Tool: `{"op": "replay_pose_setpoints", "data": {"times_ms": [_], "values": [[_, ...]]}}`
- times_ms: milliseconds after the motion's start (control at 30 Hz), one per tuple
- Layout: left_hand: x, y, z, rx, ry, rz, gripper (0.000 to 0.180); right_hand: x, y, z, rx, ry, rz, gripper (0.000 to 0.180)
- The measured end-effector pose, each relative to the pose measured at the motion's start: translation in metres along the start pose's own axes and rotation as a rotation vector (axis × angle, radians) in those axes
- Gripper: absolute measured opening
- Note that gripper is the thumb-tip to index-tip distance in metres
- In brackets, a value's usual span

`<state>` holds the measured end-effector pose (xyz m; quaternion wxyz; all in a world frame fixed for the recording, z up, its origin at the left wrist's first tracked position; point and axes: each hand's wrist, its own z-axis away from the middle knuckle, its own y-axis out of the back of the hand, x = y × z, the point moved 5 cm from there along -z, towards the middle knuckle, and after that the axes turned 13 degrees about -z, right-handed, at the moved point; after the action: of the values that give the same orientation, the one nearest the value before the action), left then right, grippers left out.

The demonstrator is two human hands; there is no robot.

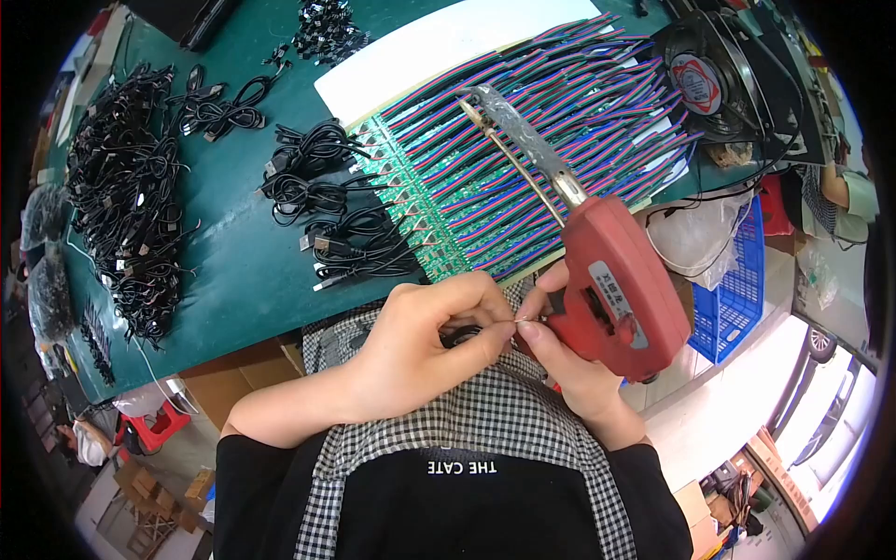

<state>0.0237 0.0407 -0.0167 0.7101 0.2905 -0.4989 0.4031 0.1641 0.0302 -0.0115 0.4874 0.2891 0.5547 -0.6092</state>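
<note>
R hand grips red soldering gun, long axis diagonal w/ tip pointing up-left over wire rows on green worktop; L hand closed, fingers pinching thin black wire near chest.

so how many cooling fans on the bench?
1. The black fan with a red hub label sits at the bench's far right corner, beyond the coloured ribbon wires. The picture's rim cuts off the surroundings, so others may be hidden.
</note>
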Motion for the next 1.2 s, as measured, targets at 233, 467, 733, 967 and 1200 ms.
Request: {"op": "replay_pose_setpoints", "data": {"times_ms": [233, 467, 733, 967, 1200], "values": [[0.003, -0.001, -0.001, 0.037, -0.084, -0.075, 0.005, -0.003, 0.0, 0.002, 0.039, -0.063, -0.06, 0.037], [0.006, 0.019, 0.014, 0.366, -0.1, 0.007, 0.006, -0.001, 0.004, 0.004, -0.03, 0.055, 0.041, 0.033], [-0.008, 0.038, 0.009, 0.592, -0.019, -0.507, 0.005, 0.013, 0.069, 0.06, 0.114, -0.043, 0.536, 0.032], [-0.004, 0.033, 0.004, 0.704, -0.125, -0.916, 0.01, 0.024, 0.069, 0.069, 0.093, -0.146, -0.018, 0.059], [-0.002, 0.034, 0.004, 0.688, -0.103, -0.903, 0.01, 0.043, 0.096, 0.09, 0.027, -0.07, 0.376, 0.064]]}}
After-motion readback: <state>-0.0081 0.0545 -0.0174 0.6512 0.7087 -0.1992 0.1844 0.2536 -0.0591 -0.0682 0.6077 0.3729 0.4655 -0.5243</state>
